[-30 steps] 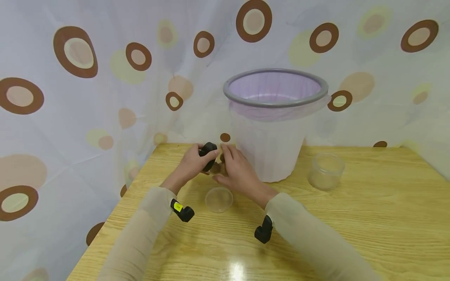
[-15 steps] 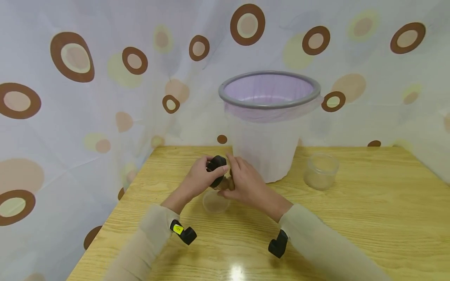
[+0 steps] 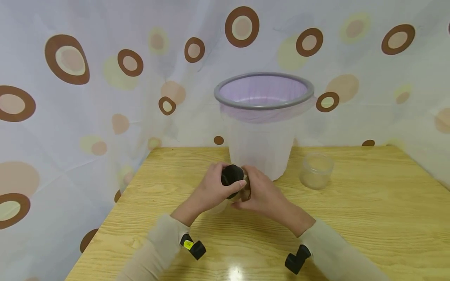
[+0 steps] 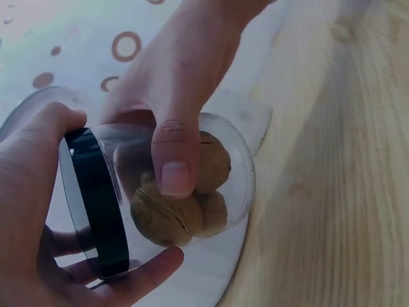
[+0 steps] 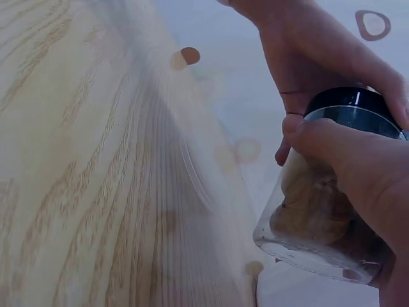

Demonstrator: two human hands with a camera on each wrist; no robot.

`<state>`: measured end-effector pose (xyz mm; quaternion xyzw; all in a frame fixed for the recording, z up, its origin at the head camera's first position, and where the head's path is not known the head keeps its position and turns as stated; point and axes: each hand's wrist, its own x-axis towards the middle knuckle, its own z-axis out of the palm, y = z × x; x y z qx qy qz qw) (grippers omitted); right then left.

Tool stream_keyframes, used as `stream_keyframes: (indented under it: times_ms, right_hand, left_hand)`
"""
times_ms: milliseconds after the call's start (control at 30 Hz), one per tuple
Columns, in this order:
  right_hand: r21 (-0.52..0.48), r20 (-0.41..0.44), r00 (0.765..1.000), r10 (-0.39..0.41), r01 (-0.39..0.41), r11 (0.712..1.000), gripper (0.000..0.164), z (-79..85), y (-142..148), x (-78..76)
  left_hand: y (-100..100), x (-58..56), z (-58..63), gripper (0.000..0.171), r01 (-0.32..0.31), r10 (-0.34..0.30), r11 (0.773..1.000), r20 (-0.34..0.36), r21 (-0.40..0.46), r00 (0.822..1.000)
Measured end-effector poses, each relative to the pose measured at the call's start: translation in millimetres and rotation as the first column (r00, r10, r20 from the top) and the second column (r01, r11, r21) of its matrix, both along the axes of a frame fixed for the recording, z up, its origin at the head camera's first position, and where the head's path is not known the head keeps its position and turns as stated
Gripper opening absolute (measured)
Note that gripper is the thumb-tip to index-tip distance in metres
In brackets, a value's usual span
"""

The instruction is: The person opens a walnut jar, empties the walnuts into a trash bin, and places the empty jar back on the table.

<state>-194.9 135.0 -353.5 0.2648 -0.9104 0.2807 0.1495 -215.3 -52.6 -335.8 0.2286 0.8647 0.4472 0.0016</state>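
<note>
Between both hands a clear jar [image 5: 319, 252] is held tilted above the table, with several walnuts [image 4: 163, 214] visible through its wall. My left hand [image 3: 212, 189] grips the jar's black lid [image 4: 102, 201], fingers and thumb around its rim. The jar's body is in the grip of my right hand [image 3: 267, 195], whose thumb lies across the wall in the left wrist view. The lid sits over the jar's mouth; whether it is screwed tight I cannot tell. Below the hands lies a clear round lid or dish [image 3: 218, 208], partly hidden by the left hand.
A white bin [image 3: 260, 136] with a grey rim and purple liner stands behind the hands. Right of it is a clear round container [image 3: 316, 173]. The wooden table [image 3: 369, 218] meets a patterned curtain [image 3: 116, 93] at the back and left.
Both hands have come nearer and slightly right, bringing the jar along. The left hand stays on the black lid, which now faces the head camera more. The view has shifted slightly.
</note>
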Motion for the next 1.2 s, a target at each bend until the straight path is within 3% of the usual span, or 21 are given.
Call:
stream_keyframes:
  times_ms: [100,200,267,400,533,700,800,900,1000,1067,1133,1200]
  right_hand:
    - [0.007,0.009,1.0,-0.017,0.017,1.0,0.088,-1.5,8,3.8]
    - [0.005,0.021,1.0,-0.022,0.021,1.0,0.088,-3.5,16,7.2]
    - [-0.027,0.056,0.998,0.001,0.001,1.0,0.084,-4.9,21,8.9]
    - [-0.144,0.167,0.981,0.101,-0.077,0.987,0.076,-5.2,31,12.3]
    - [-0.226,0.302,0.926,0.225,-0.159,0.961,0.077,-3.1,44,15.0]
    - [-0.328,0.433,0.815,0.386,-0.256,0.909,0.066,0.3,57,15.3]
    - [-0.39,0.466,0.754,0.464,-0.296,0.872,0.055,1.5,60,15.1]
    - [-0.415,0.462,0.732,0.501,-0.321,0.851,0.046,1.4,60,14.5]
    - [-0.401,0.439,0.753,0.49,-0.324,0.857,0.043,1.3,58,13.8]
    - [-0.364,0.422,0.794,0.438,-0.294,0.884,0.051,1.2,56,14.6]
    - [-0.297,0.378,0.861,0.34,-0.234,0.926,0.063,1.8,53,15.5]
    - [-0.236,0.325,0.915,0.239,-0.166,0.957,0.076,2.2,49,15.7]
  left_hand:
    - [8,4.5,-2.0,0.068,0.027,-0.027,0.999,-0.021,-0.032,0.999]
    - [16,7.3,-3.8,0.065,0.087,-0.096,0.993,-0.118,-0.08,0.988]
    - [20,7.9,-5.7,0.061,0.122,-0.151,0.983,-0.222,-0.139,0.963]
    - [24,8.2,-8.3,0.053,0.15,-0.248,0.955,-0.408,-0.257,0.879]
    - [25,8.5,-8.9,0.055,0.175,-0.323,0.931,-0.502,-0.319,0.803]
    - [30,8.0,-7.8,0.053,0.242,-0.396,0.913,-0.575,-0.328,0.716]
    - [33,8.4,-7.4,0.047,0.258,-0.4,0.914,-0.598,-0.312,0.694]
    - [36,8.0,-8.2,0.044,0.248,-0.378,0.925,-0.618,-0.288,0.69]
    - [39,6.5,-8.9,0.048,0.223,-0.345,0.938,-0.639,-0.267,0.687]
    - [41,5.7,-9.5,0.05,0.201,-0.318,0.947,-0.649,-0.251,0.691]
    - [43,4.9,-10.4,0.049,0.162,-0.273,0.96,-0.64,-0.228,0.719]
    - [46,3.9,-11.0,0.045,0.118,-0.216,0.973,-0.615,-0.197,0.758]
